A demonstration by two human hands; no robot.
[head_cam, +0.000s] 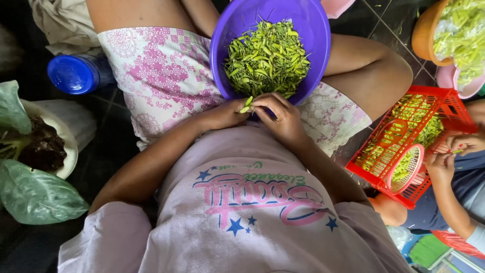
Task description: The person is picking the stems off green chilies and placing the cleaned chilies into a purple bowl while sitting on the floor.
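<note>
- My left hand (225, 114) and right hand (283, 116) meet, pinching one green pod (246, 105).
- I should work over the purple bowl (222, 45), so bits drop in.

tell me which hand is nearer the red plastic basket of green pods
Right. The right hand is at the purple bowl's near rim, on the side towards the red plastic basket. The left hand is beside it, farther away; both pinch one green pod.

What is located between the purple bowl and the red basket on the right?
In the head view, the person's bare knee and a patterned cloth edge lie between the purple bowl and the red basket.
</note>
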